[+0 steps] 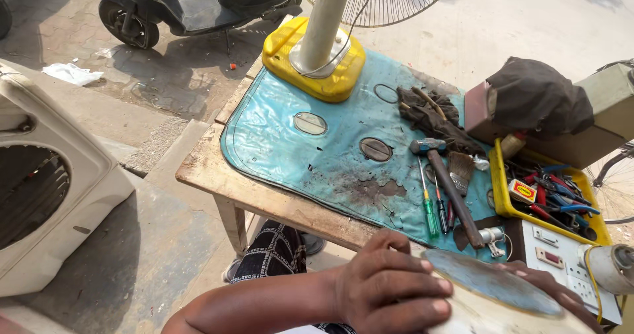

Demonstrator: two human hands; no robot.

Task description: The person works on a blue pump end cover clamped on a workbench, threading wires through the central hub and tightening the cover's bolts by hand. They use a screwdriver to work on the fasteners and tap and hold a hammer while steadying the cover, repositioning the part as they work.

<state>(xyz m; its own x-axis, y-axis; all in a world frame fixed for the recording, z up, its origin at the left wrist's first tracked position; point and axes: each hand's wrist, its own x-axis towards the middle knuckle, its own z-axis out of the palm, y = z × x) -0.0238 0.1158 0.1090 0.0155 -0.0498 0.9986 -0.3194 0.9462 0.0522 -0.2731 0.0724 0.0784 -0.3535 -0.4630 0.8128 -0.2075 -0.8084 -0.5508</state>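
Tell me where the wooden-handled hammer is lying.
The wooden-handled hammer lies on the blue mat's right part, between the green-handled screwdriver and the yellow plastic tray.

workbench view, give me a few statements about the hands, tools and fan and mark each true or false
1. Both hands grip a round pale part with a bluish disc face. True; left hand, right hand.
2. The hammer lies on the teal mat. True.
3. The fan base is red. False; it is yellow.
4. The green-handled screwdriver is in the left hand. False; it lies on the mat.
5. The yellow tray holds pliers. True.
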